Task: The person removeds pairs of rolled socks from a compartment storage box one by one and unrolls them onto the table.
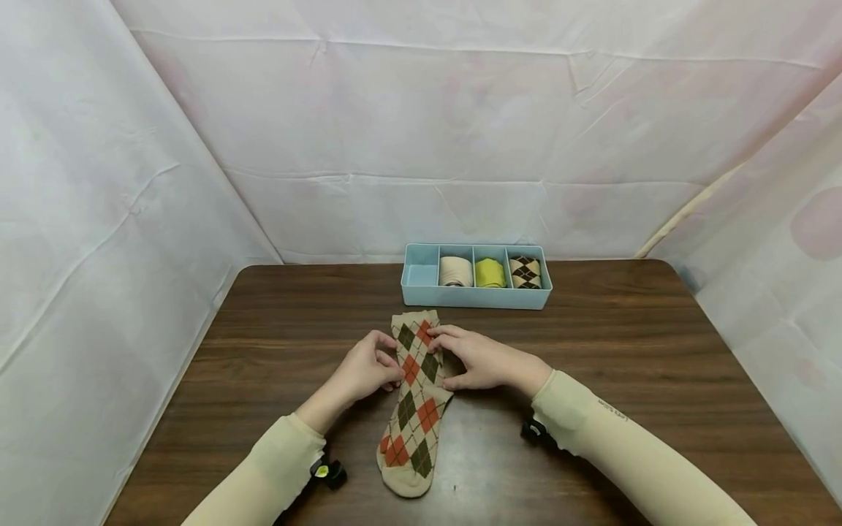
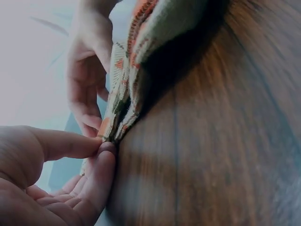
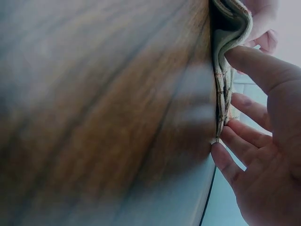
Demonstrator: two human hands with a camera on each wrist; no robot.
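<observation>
A beige argyle sock [image 1: 416, 420] with orange and dark green diamonds lies lengthwise on the table, cuff away from me and toe toward me. My left hand [image 1: 364, 369] is at its left edge; in the left wrist view the thumb and a finger pinch the layered edge of the sock [image 2: 123, 89]. On the other side is my right hand [image 1: 485, 358], its fingertips on the upper part and its thumb by the right edge. Spread fingers touch the sock's stacked layers [image 3: 225, 80] in the right wrist view, where a fold bulges above the thumb.
Behind the sock stands a light blue divided box [image 1: 473, 296]. From left, its compartments show a bare floor, a rolled cream sock [image 1: 456, 270], a yellow-green roll [image 1: 490, 273] and a black-and-beige argyle roll [image 1: 525, 272]. White curtains [image 1: 421, 146] surround the dark wooden table [image 1: 592, 329].
</observation>
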